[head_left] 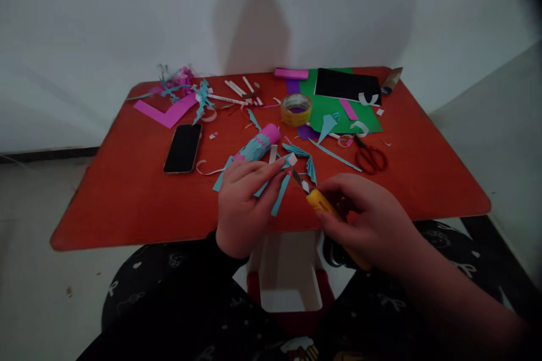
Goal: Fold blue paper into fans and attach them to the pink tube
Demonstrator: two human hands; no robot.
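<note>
My right hand is closed round a yellow utility knife, its blade pointing up and left toward a small white piece of tape or paper. My left hand pinches that white piece and a light blue paper strip between fingertips, just above the red table's near edge. A pink tube wrapped in fringed blue paper lies just beyond my left fingers.
A black phone lies left of centre. A yellow tape roll, red scissors, green paper, a black sheet and pink paper lie further back with several scraps. A white wall stands behind.
</note>
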